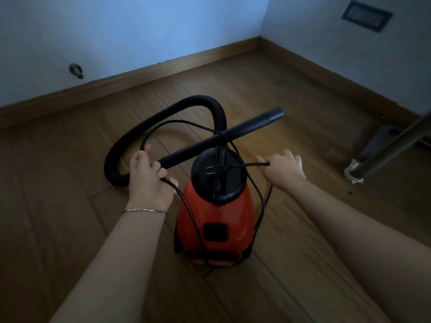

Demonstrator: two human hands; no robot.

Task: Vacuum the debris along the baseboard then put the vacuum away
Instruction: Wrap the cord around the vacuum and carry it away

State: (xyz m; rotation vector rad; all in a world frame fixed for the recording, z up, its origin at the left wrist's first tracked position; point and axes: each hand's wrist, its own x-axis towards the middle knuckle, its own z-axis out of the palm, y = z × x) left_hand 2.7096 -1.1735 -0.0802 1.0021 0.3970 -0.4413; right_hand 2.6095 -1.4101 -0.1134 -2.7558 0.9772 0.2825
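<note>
Your left hand [149,180] has a closed grip on wand [224,134] and cord [186,206] – your right hand [283,170] pinches the cord's end just beside the red vacuum [215,220]

The room was dim, with a cool blue cast brightest on the wall [144,24] at upper left, fading toward the lower corners. The floor [70,183] lay dark and muddy in detail. Wide-angle bending curved the baseboard [163,68] and stretched both forearms at the frame's bottom. Fine detail was soft throughout, without glare.
</note>
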